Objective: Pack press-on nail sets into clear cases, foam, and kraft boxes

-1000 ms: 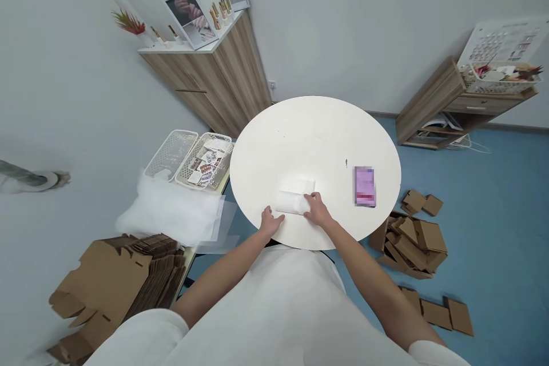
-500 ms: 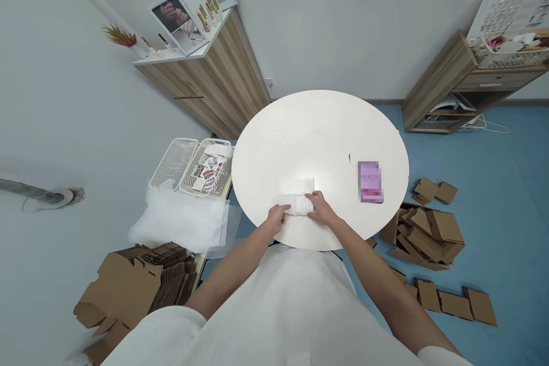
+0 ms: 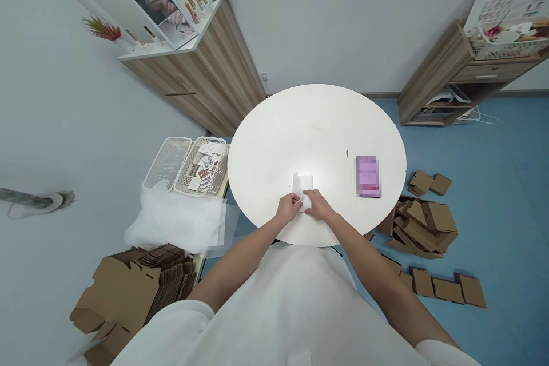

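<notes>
On my feed, the left hand [image 3: 289, 209] pinches the folded left edge of the white sheet [image 3: 304, 183], near my side of the white table [image 3: 317, 120]; the right hand [image 3: 319, 206] holds its right edge (a pixelated purple item [image 3: 368, 176] lies farther right).

Near the close edge of the round white table [image 3: 317, 117], the person's left hand [image 3: 290, 207] pinches the left side of a folded white sheet [image 3: 304, 183], and the right hand [image 3: 318, 206] holds its right side. By the table's right edge lies a pixelated purple item [image 3: 368, 176]. Beyond the left edge sit two baskets [image 3: 202, 167]; past the right, cardboard boxes [image 3: 422, 229] crowd the blue floor [image 3: 506, 200].
</notes>
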`<action>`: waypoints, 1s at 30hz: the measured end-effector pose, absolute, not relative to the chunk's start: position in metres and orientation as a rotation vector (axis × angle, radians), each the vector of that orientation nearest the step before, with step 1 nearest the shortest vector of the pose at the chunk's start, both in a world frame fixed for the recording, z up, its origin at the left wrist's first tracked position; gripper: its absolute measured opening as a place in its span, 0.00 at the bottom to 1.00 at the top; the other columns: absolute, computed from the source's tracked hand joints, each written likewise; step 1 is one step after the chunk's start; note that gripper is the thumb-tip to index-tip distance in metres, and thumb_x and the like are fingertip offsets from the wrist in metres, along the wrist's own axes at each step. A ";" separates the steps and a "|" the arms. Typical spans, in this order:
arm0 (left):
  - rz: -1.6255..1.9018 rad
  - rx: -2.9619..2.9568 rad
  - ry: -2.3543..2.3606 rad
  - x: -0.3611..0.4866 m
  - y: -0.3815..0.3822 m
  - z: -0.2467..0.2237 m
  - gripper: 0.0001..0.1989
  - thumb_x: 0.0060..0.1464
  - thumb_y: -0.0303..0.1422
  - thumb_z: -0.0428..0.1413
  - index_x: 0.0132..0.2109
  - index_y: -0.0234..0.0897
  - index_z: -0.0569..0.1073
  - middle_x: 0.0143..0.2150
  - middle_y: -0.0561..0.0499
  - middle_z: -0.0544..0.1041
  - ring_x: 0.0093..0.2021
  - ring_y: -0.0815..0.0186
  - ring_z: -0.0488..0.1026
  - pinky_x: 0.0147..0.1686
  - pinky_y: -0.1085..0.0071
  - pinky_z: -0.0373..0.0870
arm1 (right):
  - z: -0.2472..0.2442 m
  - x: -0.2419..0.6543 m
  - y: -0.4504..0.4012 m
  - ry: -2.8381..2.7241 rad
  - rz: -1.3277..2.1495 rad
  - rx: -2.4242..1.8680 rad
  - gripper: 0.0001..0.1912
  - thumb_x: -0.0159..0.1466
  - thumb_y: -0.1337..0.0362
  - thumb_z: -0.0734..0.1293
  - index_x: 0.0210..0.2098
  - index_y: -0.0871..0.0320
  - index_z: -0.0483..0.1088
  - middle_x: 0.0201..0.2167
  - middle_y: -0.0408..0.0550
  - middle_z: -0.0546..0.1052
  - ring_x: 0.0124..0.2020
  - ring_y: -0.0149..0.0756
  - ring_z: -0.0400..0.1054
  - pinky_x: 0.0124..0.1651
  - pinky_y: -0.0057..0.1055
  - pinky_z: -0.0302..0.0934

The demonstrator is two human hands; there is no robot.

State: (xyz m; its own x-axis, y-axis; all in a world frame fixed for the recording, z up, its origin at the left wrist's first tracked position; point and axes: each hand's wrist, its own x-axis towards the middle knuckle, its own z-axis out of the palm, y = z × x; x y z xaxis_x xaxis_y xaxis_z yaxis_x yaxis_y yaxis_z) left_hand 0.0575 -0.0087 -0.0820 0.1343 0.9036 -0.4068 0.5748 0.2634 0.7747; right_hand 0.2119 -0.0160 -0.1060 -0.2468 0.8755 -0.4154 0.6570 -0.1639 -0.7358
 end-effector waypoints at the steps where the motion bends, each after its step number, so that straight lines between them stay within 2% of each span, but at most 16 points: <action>1: 0.408 1.461 1.536 0.062 -0.011 -0.083 0.03 0.45 0.29 0.53 0.30 0.38 0.70 0.26 0.53 0.70 0.26 0.69 0.66 0.30 0.71 0.65 | -0.106 0.212 -0.015 -1.858 1.377 -1.757 0.34 0.47 0.70 0.67 0.53 0.52 0.56 0.44 0.48 0.60 0.39 0.34 0.62 0.39 0.30 0.57; 5: 0.311 1.663 1.505 0.069 -0.021 -0.088 0.09 0.45 0.26 0.49 0.36 0.38 0.71 0.31 0.51 0.70 0.32 0.66 0.67 0.36 0.67 0.67 | -0.105 0.216 -0.013 -1.738 1.437 -1.673 0.33 0.47 0.69 0.67 0.52 0.54 0.58 0.43 0.48 0.62 0.38 0.34 0.62 0.40 0.29 0.57; 8: 0.201 1.822 1.442 0.070 -0.032 -0.088 0.17 0.45 0.25 0.48 0.44 0.37 0.69 0.39 0.47 0.68 0.40 0.62 0.67 0.41 0.64 0.66 | -0.104 0.216 -0.013 -1.576 1.503 -1.652 0.25 0.52 0.67 0.63 0.50 0.53 0.61 0.38 0.46 0.64 0.35 0.31 0.61 0.39 0.29 0.57; 13: 0.042 2.086 1.277 0.069 -0.054 -0.084 0.23 0.44 0.27 0.51 0.50 0.36 0.65 0.52 0.41 0.61 0.54 0.52 0.56 0.51 0.54 0.58 | -0.105 0.200 -0.011 -1.512 1.270 -1.921 0.15 0.56 0.60 0.61 0.44 0.54 0.65 0.36 0.46 0.65 0.34 0.33 0.61 0.36 0.30 0.56; 16: 0.157 2.083 1.195 0.059 -0.059 -0.082 0.23 0.48 0.29 0.49 0.54 0.37 0.62 0.54 0.42 0.61 0.56 0.55 0.56 0.53 0.56 0.57 | -0.107 0.194 -0.012 -1.531 1.205 -1.950 0.13 0.58 0.63 0.59 0.43 0.53 0.64 0.37 0.46 0.66 0.34 0.33 0.61 0.35 0.29 0.56; 19: 0.323 2.050 1.321 0.046 -0.051 -0.084 0.19 0.54 0.29 0.44 0.54 0.38 0.61 0.54 0.43 0.62 0.55 0.61 0.59 0.53 0.60 0.59 | -0.111 0.197 -0.011 -1.557 1.221 -1.893 0.13 0.58 0.65 0.58 0.43 0.53 0.63 0.35 0.45 0.65 0.34 0.32 0.61 0.36 0.29 0.56; 24: 0.171 2.198 1.352 0.043 -0.027 -0.095 0.19 0.55 0.30 0.45 0.55 0.41 0.61 0.61 0.46 0.54 0.62 0.58 0.48 0.57 0.57 0.51 | -0.111 0.203 -0.014 -1.579 1.245 -1.871 0.15 0.58 0.64 0.57 0.46 0.54 0.62 0.36 0.46 0.66 0.35 0.33 0.62 0.37 0.31 0.58; 27: 0.093 2.230 1.333 0.048 -0.022 -0.100 0.22 0.55 0.30 0.46 0.57 0.42 0.58 0.63 0.47 0.51 0.63 0.56 0.44 0.57 0.55 0.49 | -0.103 0.207 -0.023 -1.713 1.126 -1.820 0.23 0.58 0.67 0.57 0.54 0.55 0.55 0.44 0.51 0.64 0.41 0.36 0.62 0.41 0.33 0.59; 30: 0.063 2.235 1.334 0.048 -0.021 -0.100 0.22 0.54 0.31 0.47 0.57 0.43 0.58 0.63 0.47 0.52 0.63 0.54 0.42 0.56 0.53 0.48 | -0.095 0.210 -0.031 -2.032 0.976 -1.683 0.29 0.56 0.68 0.62 0.56 0.53 0.52 0.55 0.53 0.58 0.53 0.44 0.55 0.49 0.40 0.54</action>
State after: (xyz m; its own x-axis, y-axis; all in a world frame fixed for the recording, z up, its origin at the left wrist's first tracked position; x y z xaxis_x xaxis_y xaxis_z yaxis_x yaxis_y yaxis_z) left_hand 0.0482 -0.0209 -0.1003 0.5109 0.8298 -0.2244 0.8051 -0.3705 0.4631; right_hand 0.2097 -0.0306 -0.0948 -0.2499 0.9531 -0.1705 0.7291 0.0693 -0.6809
